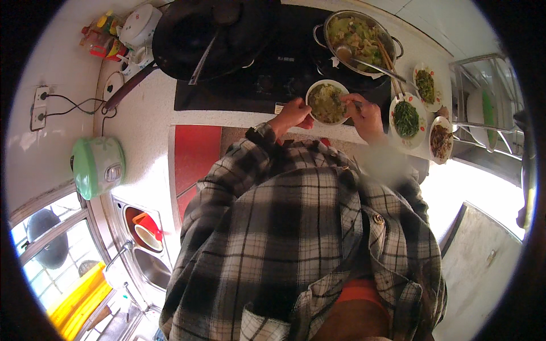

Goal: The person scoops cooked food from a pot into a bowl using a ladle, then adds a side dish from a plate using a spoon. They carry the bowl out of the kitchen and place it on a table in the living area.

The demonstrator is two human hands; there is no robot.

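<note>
A white bowl (309, 111) of soupy greens is between my two hands at the front edge of the black gas cooktop (260, 96). My left hand (295, 114) grips its left rim. On the opposite side my right hand (363, 114) pinches the right rim, fingertips over the edge. A small dark patch shows by the right fingers; what it is cannot be told. Behind the bowl stands a two-handled steel pot (354, 36) of cooked vegetables. A metal ladle (379, 70) rests across its rim, and wooden chopsticks (387, 57) lean out beside it.
Plates of dark greens (405, 121), chopped greens (425, 85) and a brown dish (441, 138) stand at right, by a wire rack (482, 91). A large black wok (204, 42) with a long handle (128, 87) sits left. Farther left are a green rice cooker (98, 166) and a sink (151, 268).
</note>
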